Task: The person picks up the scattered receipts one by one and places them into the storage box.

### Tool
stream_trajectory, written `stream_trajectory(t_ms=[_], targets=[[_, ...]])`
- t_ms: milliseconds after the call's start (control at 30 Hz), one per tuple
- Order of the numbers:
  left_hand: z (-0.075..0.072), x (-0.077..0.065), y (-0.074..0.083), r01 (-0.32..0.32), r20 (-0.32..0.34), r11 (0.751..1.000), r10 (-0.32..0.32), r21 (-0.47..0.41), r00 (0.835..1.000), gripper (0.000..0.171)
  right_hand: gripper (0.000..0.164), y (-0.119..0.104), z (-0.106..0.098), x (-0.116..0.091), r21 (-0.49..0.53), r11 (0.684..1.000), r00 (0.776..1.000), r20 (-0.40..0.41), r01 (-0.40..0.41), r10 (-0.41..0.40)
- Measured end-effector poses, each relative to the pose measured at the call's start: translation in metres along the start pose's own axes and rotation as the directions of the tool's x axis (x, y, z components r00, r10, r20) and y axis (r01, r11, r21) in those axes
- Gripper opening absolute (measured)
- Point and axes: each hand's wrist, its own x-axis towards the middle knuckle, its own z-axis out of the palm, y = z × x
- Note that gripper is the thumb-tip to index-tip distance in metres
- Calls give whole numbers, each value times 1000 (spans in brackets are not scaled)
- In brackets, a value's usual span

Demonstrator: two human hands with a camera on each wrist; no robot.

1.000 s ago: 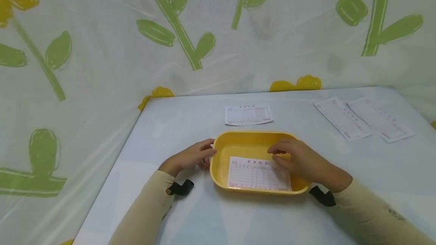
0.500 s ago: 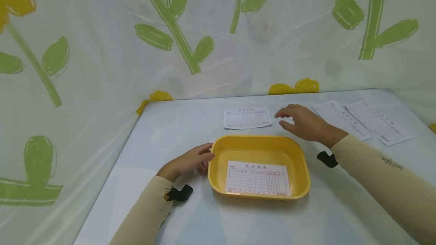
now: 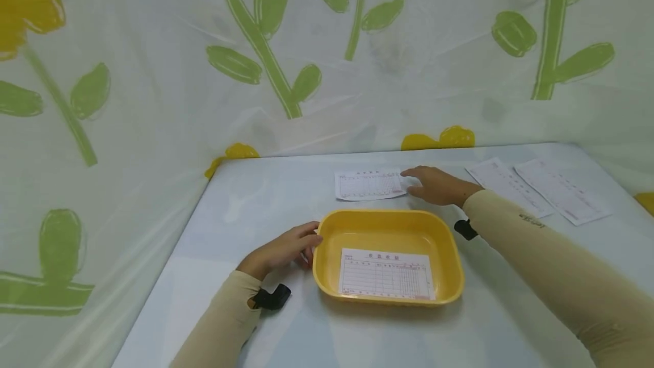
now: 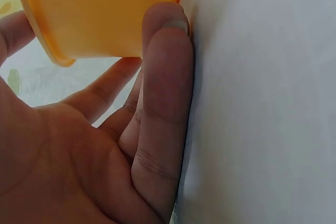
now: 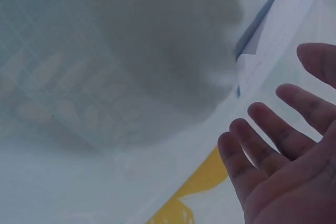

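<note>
A yellow plastic tray [image 3: 388, 214] stands on the table with one printed receipt form [image 3: 385, 274] lying flat inside. My left hand [image 3: 283, 249] holds the tray's left end, thumb over the rim and the other fingers low against the outer wall [image 4: 105, 14]. Behind the tray lies a second receipt form [image 3: 368, 185], its edge lifted a little in the right wrist view. My right hand [image 3: 436, 184] is at that form's right edge, fingers extended and spread [image 5: 283, 156]; whether the fingertips touch the paper is unclear.
Two more forms [image 3: 511, 186] lie side by side, slanted, at the table's back right. The white table [image 3: 245, 203] ends at a hanging cloth [image 3: 168, 84] printed with green leaves and yellow flowers. Dark wrist cameras sit under both sleeves.
My right hand has left the inside of the tray, moving up and back over its rim to the right edge of the rear form. The left hand has stayed at the tray.
</note>
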Motion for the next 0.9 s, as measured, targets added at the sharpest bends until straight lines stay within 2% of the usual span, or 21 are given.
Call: stream_trajectory(t_ms=[133,200,333,667,900], targets=[[-1,1,0,21,-21,1000,-21,1,1000,51,60,4,3,12,6,1000,1000,17,5,-5],[0,2,0,30,-24,1000,-30,-2,999,52,63,5,5,17,14,1000,999,25,-21,20],[2,2,-1,26,-25,1000,-26,-7,999,51,66,4,7,22,3,998,997,35,-65,65],[1,2,-2,15,-16,999,-16,-32,1000,47,69,-3,6,31,-55,994,994,44,-94,96],[2,2,-2,24,-18,999,-25,-34,1000,47,73,-10,7,36,-65,995,995,65,-77,81]])
